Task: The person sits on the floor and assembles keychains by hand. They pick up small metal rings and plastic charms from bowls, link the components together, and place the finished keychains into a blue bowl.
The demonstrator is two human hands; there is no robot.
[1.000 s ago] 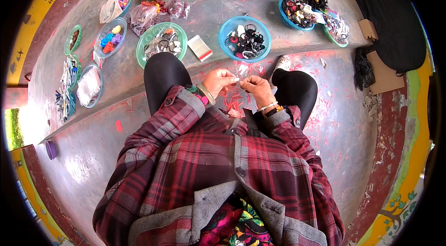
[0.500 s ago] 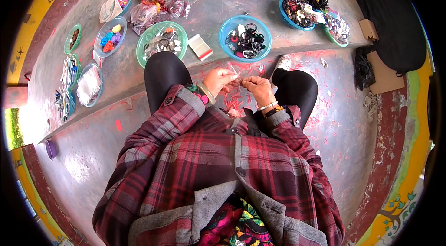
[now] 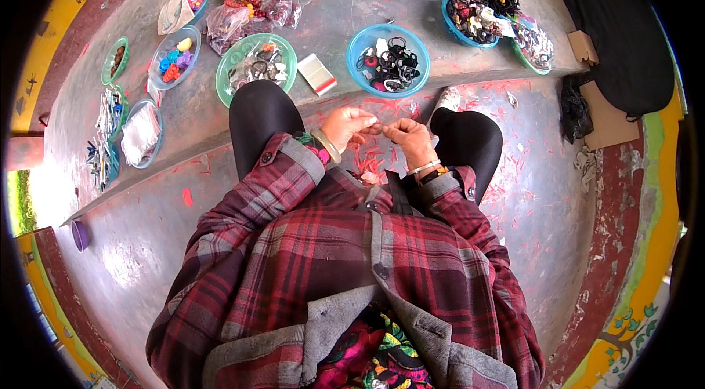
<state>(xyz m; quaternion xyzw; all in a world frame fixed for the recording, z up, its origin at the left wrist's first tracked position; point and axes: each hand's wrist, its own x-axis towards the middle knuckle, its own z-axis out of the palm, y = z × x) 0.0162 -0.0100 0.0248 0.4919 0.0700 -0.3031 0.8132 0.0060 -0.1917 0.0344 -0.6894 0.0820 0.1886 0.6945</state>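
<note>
Above the floor between my knees, my left hand (image 3: 348, 129) and my right hand (image 3: 412, 142) meet fingertip to fingertip. Each is closed in a pinch. Whatever lies between the fingertips is too small and too covered to name. A bangle sits on my left wrist, and a pale band circles the right one. Just beyond the hands stands a blue basket (image 3: 424, 84) holding black hair ties (image 3: 400, 66). Left of that basket lies a small white box (image 3: 314, 72) with a red edge, beside a green basket (image 3: 222, 78) of assorted rings and small pieces.
Red scraps (image 3: 371, 161) litter the floor below my hands. More baskets line the raised ledge, among them a light-blue basket (image 3: 156, 70) of coloured pieces and a blue basket (image 3: 457, 35) heaped with hair ties. Cardboard (image 3: 609, 121) and a black bag (image 3: 574, 106) lie at right.
The pale, thin piece that stuck up from my left fingertips no longer shows. Both hands stay in nearly the same place, with small finger shifts.
</note>
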